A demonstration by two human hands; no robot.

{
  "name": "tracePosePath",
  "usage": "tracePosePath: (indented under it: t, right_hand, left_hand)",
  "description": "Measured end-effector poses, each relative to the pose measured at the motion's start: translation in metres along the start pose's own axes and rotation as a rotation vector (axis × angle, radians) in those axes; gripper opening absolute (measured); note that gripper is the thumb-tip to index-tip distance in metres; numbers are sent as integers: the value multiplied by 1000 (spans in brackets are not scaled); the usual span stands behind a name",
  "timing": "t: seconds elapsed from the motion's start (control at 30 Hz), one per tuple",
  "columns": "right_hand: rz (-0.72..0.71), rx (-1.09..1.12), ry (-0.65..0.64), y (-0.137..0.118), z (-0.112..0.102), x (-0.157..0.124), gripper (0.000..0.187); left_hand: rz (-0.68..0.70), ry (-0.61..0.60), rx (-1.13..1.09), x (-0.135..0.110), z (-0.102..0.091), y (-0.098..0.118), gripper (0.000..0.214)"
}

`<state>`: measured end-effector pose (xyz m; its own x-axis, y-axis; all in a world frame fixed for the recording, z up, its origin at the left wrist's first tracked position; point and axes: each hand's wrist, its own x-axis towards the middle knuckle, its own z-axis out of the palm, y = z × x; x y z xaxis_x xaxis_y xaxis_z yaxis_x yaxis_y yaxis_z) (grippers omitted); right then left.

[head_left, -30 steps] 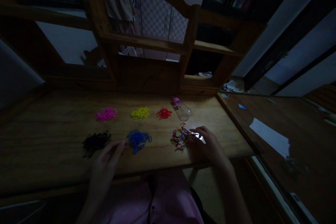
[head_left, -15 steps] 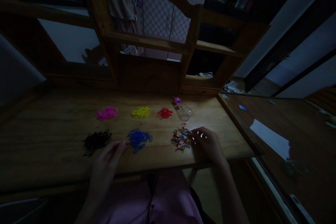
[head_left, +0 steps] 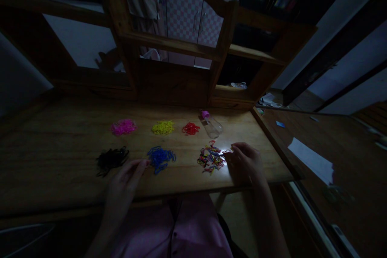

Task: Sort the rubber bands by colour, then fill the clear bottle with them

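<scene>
My right hand (head_left: pixel 249 161) is just right of a pile of mixed-colour rubber bands (head_left: pixel 208 159), thumb and fingers pinched on a small yellowish rubber band (head_left: pixel 232 148). My left hand (head_left: pixel 130 175) rests at the table's near side, between the black rubber bands (head_left: pixel 111 160) and the blue rubber bands (head_left: pixel 160 159). Its thumb and forefinger are pressed together beside the blue pile; what they hold, if anything, is too dark to tell. Behind lie pink rubber bands (head_left: pixel 123 127), yellow rubber bands (head_left: pixel 163 127) and red rubber bands (head_left: pixel 190 128).
A clear bottle with a pink cap (head_left: pixel 213 127) lies behind the mixed pile. The wooden table (head_left: pixel 69 149) backs onto a shelf unit (head_left: pixel 175 44). Paper sheets (head_left: pixel 311 161) lie on a lower brown surface to the right. The room is dim.
My right hand has moved a little right, off the mixed pile, and a small yellowish band now shows at its fingertips. My left hand stays nearly still.
</scene>
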<state>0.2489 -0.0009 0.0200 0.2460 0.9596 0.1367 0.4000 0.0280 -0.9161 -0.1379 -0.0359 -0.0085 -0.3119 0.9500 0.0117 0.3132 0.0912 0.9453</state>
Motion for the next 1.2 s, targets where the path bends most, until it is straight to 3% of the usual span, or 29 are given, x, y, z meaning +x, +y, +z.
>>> tracePosePath:
  t: [0.2, 0.33, 0.57, 0.77, 0.87, 1.0, 1.1, 1.2]
  right_hand:
    - [108, 166, -38, 13, -5, 0, 31]
    - [-85, -137, -32, 14, -13, 7, 23]
    - [-351, -533, -424, 4, -13, 31, 13]
    - [-395, -798, -561, -4, -9, 52, 10]
    - [-340, -757, -568, -8, -16, 57, 9]
    - [-269, -539, -515, -18, -22, 56, 12]
    - [-204, -317, -523, -31, -12, 49, 17]
    - [-189, -173, -570, -50, 10, 38, 19]
  left_hand:
    - [-13, -17, -25, 0, 0, 2, 35]
    - [-1, -3, -27, -1, 1, 5, 35]
    - [15, -23, 9, -1, 0, 8, 34]
    - [4, -5, -16, 0, 2, 5, 33]
    - [6, -5, -18, 1, 2, 3, 34]
    - [7, 8, -64, 1, 3, 7, 33]
    - [55, 55, -71, -4, 12, 24, 28]
    - [223, -14, -67, -13, 33, 53, 21]
